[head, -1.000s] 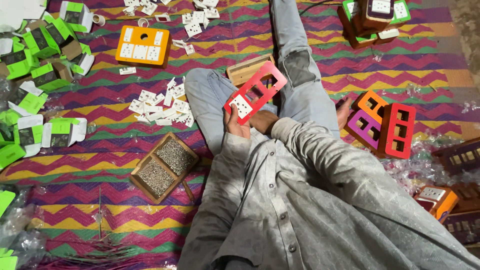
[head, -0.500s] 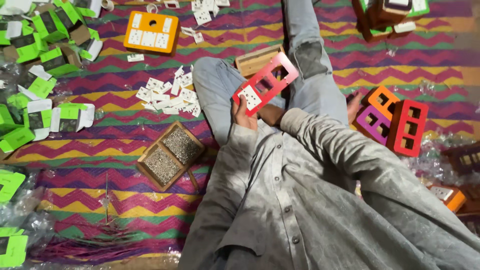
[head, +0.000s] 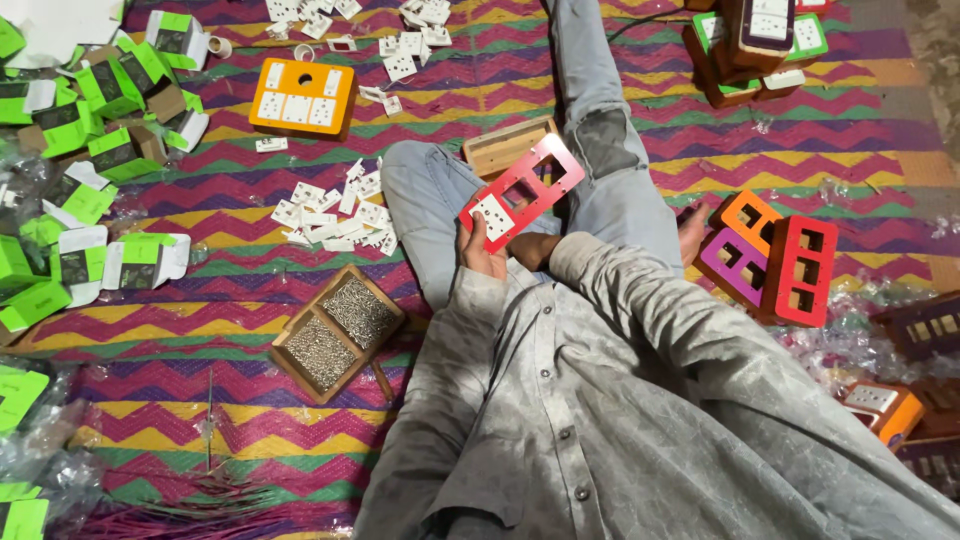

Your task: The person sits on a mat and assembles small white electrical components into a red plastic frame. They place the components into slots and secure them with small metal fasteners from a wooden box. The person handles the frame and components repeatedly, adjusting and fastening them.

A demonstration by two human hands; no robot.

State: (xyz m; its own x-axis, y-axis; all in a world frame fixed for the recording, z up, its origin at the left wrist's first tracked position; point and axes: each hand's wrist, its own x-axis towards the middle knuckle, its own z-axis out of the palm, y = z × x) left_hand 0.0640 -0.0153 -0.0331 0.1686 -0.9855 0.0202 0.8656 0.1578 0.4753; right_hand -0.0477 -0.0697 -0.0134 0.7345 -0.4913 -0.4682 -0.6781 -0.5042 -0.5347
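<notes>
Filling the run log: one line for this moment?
left hand: holds red plate | right hand: under plate | wooden screw tray: beside left knee

Left hand [head: 482, 252] raised, fingers curled; right hand [head: 533, 250] beneath.

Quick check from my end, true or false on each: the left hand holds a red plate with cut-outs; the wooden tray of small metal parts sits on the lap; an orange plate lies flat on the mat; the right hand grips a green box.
1. The left hand holds the red plate: true.
2. The wooden tray sits on the lap: false, it lies on the mat beside the leg.
3. The orange plate lies flat on the mat: true.
4. The right hand grips a green box: false, it sits under the red plate.
</notes>
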